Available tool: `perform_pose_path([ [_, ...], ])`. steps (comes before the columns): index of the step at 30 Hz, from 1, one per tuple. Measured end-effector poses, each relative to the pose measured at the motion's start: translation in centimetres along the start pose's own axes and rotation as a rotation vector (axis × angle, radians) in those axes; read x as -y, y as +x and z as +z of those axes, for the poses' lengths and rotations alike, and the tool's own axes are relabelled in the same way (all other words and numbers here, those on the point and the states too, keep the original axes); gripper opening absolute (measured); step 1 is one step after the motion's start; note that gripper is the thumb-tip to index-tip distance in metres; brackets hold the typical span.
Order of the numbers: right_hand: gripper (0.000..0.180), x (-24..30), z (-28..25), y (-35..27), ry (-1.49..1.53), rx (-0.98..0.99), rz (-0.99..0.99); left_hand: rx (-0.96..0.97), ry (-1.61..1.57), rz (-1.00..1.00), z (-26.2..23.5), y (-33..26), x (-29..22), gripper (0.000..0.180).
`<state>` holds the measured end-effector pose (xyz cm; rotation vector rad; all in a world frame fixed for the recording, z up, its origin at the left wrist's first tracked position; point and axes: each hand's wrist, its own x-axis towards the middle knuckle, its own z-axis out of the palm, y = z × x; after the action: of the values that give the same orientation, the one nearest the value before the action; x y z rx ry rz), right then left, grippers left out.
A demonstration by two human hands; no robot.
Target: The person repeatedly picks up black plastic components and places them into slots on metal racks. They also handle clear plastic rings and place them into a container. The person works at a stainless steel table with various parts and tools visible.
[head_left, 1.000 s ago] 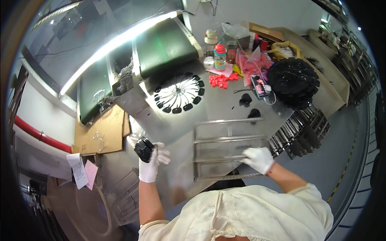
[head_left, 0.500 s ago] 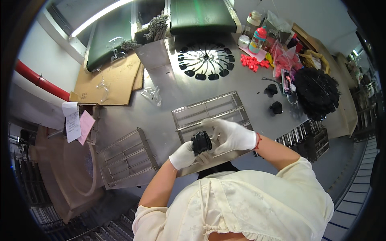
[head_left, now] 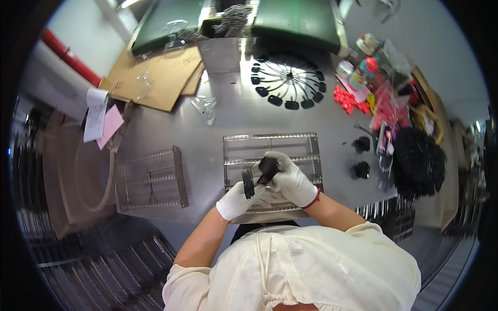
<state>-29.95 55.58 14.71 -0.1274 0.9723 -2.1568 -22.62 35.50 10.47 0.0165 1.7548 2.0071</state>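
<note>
Two gloved hands meet over the wire rack (head_left: 271, 146): your left hand (head_left: 238, 199) grips a black ring (head_left: 248, 183). Your right hand (head_left: 291, 180) clasps a black part (head_left: 267, 168) at its two o'clock, tilted toward it.

1. The small black plastic part (head_left: 263, 172) is half covered by the white-gloved right hand (head_left: 290, 181); its full shape cannot be told.
2. The white-gloved left hand (head_left: 239, 198) hides its own palm side and part of the flat wire rack (head_left: 270, 142) beneath.
3. The heap of black parts (head_left: 417, 163) is too blurred to separate.
4. The green machine housing (head_left: 298, 18) is cut off by the top edge.
</note>
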Motion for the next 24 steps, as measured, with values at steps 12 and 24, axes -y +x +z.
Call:
perform_pose_path([
  [12, 0.049, -1.3, -2.5, 13.7, -0.662, 0.062, -0.398, -0.663, -0.041, 0.332, -1.8, 0.3, 1.2, 0.027],
  [24, 0.037, -0.8, 1.3, 14.2, -1.516, 0.017, -0.568, -0.714, 0.102, 0.373, -2.2, 0.5, 2.6, 0.025],
])
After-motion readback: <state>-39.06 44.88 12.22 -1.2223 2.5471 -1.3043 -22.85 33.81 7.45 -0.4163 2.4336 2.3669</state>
